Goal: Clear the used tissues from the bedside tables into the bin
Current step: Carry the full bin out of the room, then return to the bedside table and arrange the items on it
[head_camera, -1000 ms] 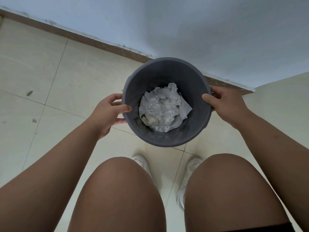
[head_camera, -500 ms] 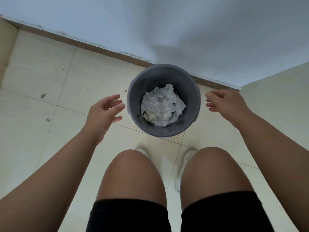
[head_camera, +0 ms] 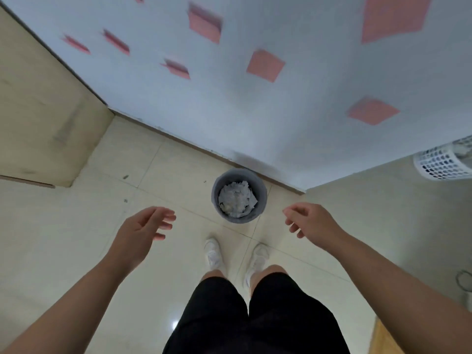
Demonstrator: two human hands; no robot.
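Observation:
A round grey bin (head_camera: 261, 192) stands on the tiled floor against the wall, straight ahead of my feet. Crumpled white tissues (head_camera: 236, 198) fill its bottom. My left hand (head_camera: 143, 231) hovers to the left of the bin, well above the floor, fingers spread and empty. On the other side, my right hand (head_camera: 310, 222) hangs with loosely curled fingers and nothing in it. Neither hand touches the bin.
The pale wall carries several pink square notes (head_camera: 265, 65). A beige cabinet side (head_camera: 43, 118) stands at the left. A white perforated basket (head_camera: 445, 163) sits on a beige surface at the right. My white shoes (head_camera: 213, 252) are just short of the bin.
Both hands let go of the bin and drew back. I rose from a crouch to standing, so the bin now looks smaller and farther below.

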